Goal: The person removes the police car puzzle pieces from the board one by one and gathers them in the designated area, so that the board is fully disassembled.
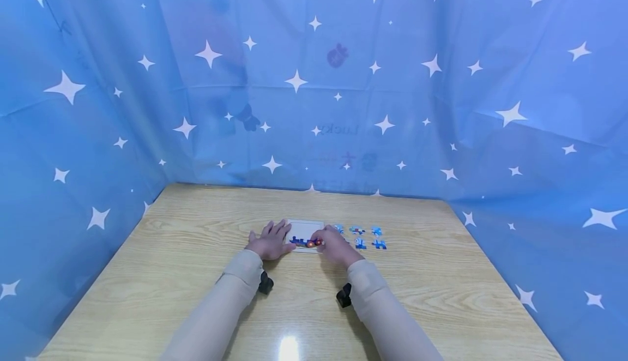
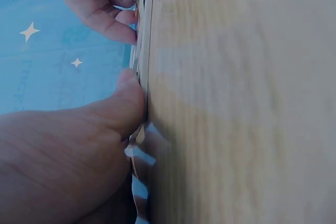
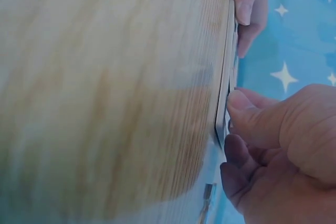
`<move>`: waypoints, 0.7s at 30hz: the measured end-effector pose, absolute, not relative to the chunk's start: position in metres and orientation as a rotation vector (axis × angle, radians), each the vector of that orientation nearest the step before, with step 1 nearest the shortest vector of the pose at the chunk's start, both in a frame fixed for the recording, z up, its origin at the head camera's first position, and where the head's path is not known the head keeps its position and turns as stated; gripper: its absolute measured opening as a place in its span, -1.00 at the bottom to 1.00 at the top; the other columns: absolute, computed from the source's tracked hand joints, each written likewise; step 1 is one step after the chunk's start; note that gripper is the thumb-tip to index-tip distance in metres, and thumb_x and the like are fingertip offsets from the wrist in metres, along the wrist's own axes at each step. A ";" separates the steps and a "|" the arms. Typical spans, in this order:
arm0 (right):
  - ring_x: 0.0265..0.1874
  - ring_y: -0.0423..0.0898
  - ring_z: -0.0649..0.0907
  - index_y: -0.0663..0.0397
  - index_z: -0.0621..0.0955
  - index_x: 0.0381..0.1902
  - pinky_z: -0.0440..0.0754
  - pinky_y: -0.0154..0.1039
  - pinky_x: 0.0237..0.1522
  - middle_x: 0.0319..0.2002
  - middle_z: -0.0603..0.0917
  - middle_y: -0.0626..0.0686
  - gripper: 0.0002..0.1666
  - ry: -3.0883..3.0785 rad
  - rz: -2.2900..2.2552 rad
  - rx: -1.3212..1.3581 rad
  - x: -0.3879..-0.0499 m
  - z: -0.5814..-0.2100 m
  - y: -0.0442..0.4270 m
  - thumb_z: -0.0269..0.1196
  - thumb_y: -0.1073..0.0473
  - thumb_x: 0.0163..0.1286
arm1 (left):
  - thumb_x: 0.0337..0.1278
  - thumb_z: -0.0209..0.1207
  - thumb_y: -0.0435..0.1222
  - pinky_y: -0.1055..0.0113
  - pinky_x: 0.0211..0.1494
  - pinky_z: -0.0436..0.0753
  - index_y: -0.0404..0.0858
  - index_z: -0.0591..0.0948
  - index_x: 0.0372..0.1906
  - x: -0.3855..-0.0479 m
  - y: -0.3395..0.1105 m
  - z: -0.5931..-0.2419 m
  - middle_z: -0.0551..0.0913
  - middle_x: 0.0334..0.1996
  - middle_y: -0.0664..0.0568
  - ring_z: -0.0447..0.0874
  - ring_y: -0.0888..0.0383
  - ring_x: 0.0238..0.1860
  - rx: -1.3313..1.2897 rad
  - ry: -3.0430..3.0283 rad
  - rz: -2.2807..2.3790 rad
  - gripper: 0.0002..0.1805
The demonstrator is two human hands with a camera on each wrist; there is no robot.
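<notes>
A shallow white puzzle tray lies on the table, with a few joined dark blue and orange jigsaw pieces along its near edge. My left hand rests at the tray's left side, fingers spread and thumb on the near left corner. At the near right part of the tray, my right hand pinches a jigsaw piece between thumb and fingers. In the right wrist view the right thumb is close to the tray's edge; the piece itself is mostly hidden there.
Several loose blue jigsaw pieces lie in rows right of the tray, some partly behind the right hand. The wooden table meets a blue star-patterned curtain at the back and sides.
</notes>
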State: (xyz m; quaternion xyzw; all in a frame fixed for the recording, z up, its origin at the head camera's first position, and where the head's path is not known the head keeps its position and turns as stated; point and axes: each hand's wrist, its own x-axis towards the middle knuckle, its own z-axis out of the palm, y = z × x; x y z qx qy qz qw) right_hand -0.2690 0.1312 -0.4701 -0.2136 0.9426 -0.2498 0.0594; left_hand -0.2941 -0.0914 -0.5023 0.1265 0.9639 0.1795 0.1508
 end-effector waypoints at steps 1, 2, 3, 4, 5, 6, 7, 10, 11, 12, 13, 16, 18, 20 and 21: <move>-0.10 0.02 0.55 0.20 0.68 0.04 0.59 0.02 0.05 -0.12 0.53 0.11 -0.70 2.852 -0.758 -0.647 -0.269 -0.471 0.132 0.22 0.49 0.41 | 0.48 -0.08 0.23 -0.48 0.43 -0.23 0.04 0.00 0.66 -0.292 -0.091 -0.500 -0.18 0.66 0.13 -0.31 -0.10 0.64 0.363 2.760 0.507 -0.18; -0.10 0.02 0.55 0.20 0.68 0.04 0.58 0.02 0.05 -0.12 0.53 0.11 -0.69 2.849 -0.759 -0.650 -0.269 -0.472 0.132 0.22 0.49 0.41 | 0.48 -0.09 0.23 -0.48 0.44 -0.21 0.04 -0.01 0.66 -0.291 -0.091 -0.497 -0.18 0.66 0.12 -0.31 -0.09 0.64 0.363 2.754 0.495 -0.18; -0.10 0.02 0.55 0.20 0.68 0.04 0.58 0.02 0.06 -0.12 0.53 0.11 -0.69 2.852 -0.760 -0.657 -0.269 -0.472 0.132 0.22 0.50 0.40 | 0.48 -0.07 0.22 -0.49 0.43 -0.19 0.02 0.02 0.66 -0.288 -0.091 -0.493 -0.16 0.66 0.10 -0.28 -0.11 0.63 0.368 2.756 0.497 -0.18; -0.10 0.02 0.55 0.21 0.68 0.04 0.58 0.02 0.05 -0.13 0.53 0.12 -0.69 2.856 -0.760 -0.665 -0.269 -0.473 0.132 0.22 0.51 0.39 | 0.48 -0.06 0.21 -0.49 0.43 -0.17 0.00 0.03 0.66 -0.287 -0.091 -0.489 -0.14 0.66 0.08 -0.27 -0.12 0.63 0.369 2.752 0.502 -0.18; -0.11 0.02 0.55 0.22 0.68 0.03 0.58 0.03 0.05 -0.13 0.53 0.12 -0.69 2.860 -0.758 -0.673 -0.269 -0.473 0.132 0.22 0.51 0.38 | 0.47 -0.05 0.21 -0.48 0.44 -0.16 0.00 0.03 0.66 -0.286 -0.091 -0.486 -0.14 0.66 0.08 -0.26 -0.12 0.63 0.370 2.746 0.501 -0.17; -0.11 0.02 0.55 0.22 0.68 0.03 0.58 0.02 0.05 -0.13 0.53 0.13 -0.68 2.862 -0.756 -0.680 -0.269 -0.473 0.133 0.23 0.51 0.38 | 0.48 -0.05 0.20 -0.48 0.44 -0.14 -0.01 0.04 0.66 -0.285 -0.091 -0.484 -0.13 0.66 0.07 -0.25 -0.12 0.63 0.375 2.743 0.500 -0.18; -0.11 0.02 0.55 0.22 0.68 0.03 0.58 0.02 0.05 -0.13 0.53 0.13 -0.68 2.865 -0.750 -0.684 -0.269 -0.474 0.132 0.24 0.51 0.37 | 0.48 -0.05 0.20 -0.48 0.44 -0.13 -0.02 0.04 0.66 -0.284 -0.091 -0.481 -0.12 0.66 0.06 -0.23 -0.13 0.63 0.376 2.742 0.498 -0.18; -0.11 0.03 0.56 0.20 0.68 0.02 0.59 0.02 0.05 -0.13 0.53 0.13 -0.69 2.875 -0.728 -0.677 -0.270 -0.474 0.132 0.25 0.51 0.36 | 0.49 -0.07 0.20 -0.49 0.43 -0.13 -0.03 0.07 0.65 -0.283 -0.090 -0.477 -0.08 0.65 0.04 -0.21 -0.14 0.63 0.369 2.736 0.523 -0.20; -0.10 0.02 0.56 0.18 0.68 0.03 0.59 0.01 0.05 -0.12 0.53 0.12 -0.69 2.877 -0.716 -0.666 -0.270 -0.474 0.132 0.26 0.49 0.37 | 0.50 -0.09 0.21 -0.49 0.43 -0.13 -0.03 0.08 0.65 -0.283 -0.089 -0.476 -0.08 0.65 0.03 -0.20 -0.14 0.63 0.362 2.737 0.523 -0.20; -0.09 0.02 0.56 0.17 0.68 0.03 0.59 0.00 0.06 -0.11 0.54 0.11 -0.69 2.880 -0.704 -0.659 -0.270 -0.474 0.132 0.26 0.48 0.38 | 0.51 -0.10 0.20 -0.51 0.42 -0.12 -0.04 0.10 0.64 -0.283 -0.088 -0.475 -0.05 0.65 0.01 -0.18 -0.15 0.62 0.352 2.741 0.535 -0.22; -0.08 0.01 0.56 0.15 0.68 0.04 0.59 -0.01 0.07 -0.11 0.54 0.11 -0.69 2.885 -0.692 -0.652 -0.270 -0.475 0.132 0.26 0.47 0.38 | 0.51 -0.09 0.19 -0.52 0.41 -0.12 -0.06 0.13 0.63 -0.284 -0.086 -0.475 -0.02 0.64 -0.01 -0.16 -0.16 0.62 0.337 2.746 0.554 -0.23; -0.08 0.01 0.57 0.14 0.67 0.04 0.59 -0.02 0.06 -0.10 0.54 0.10 -0.69 2.896 -0.678 -0.656 -0.271 -0.474 0.132 0.27 0.46 0.39 | 0.50 -0.05 0.14 -0.52 0.39 -0.06 -0.10 0.23 0.59 -0.284 -0.080 -0.472 0.08 0.61 -0.05 -0.09 -0.16 0.60 0.276 2.762 0.624 -0.27; -0.09 0.02 0.57 0.15 0.67 0.03 0.59 -0.02 0.05 -0.11 0.55 0.11 -0.69 2.897 -0.676 -0.670 -0.271 -0.475 0.132 0.27 0.47 0.38 | 0.48 0.00 0.11 -0.48 0.38 0.01 -0.12 0.29 0.55 -0.285 -0.076 -0.471 0.15 0.58 -0.07 -0.04 -0.16 0.59 0.225 2.769 0.667 -0.30; -0.09 0.01 0.57 0.16 0.68 0.02 0.59 -0.02 0.03 -0.11 0.55 0.11 -0.70 2.895 -0.675 -0.680 -0.271 -0.475 0.131 0.28 0.47 0.37 | 0.46 0.04 0.10 -0.42 0.35 0.10 -0.12 0.33 0.52 -0.285 -0.073 -0.472 0.20 0.55 -0.07 0.01 -0.14 0.57 0.180 2.772 0.676 -0.32; -0.10 0.01 0.57 0.16 0.68 0.02 0.60 -0.02 0.03 -0.11 0.55 0.11 -0.70 2.893 -0.671 -0.687 -0.272 -0.475 0.131 0.28 0.47 0.37 | 0.45 0.06 0.09 -0.39 0.32 0.15 -0.13 0.34 0.51 -0.286 -0.071 -0.473 0.23 0.53 -0.08 0.04 -0.13 0.55 0.163 2.778 0.669 -0.33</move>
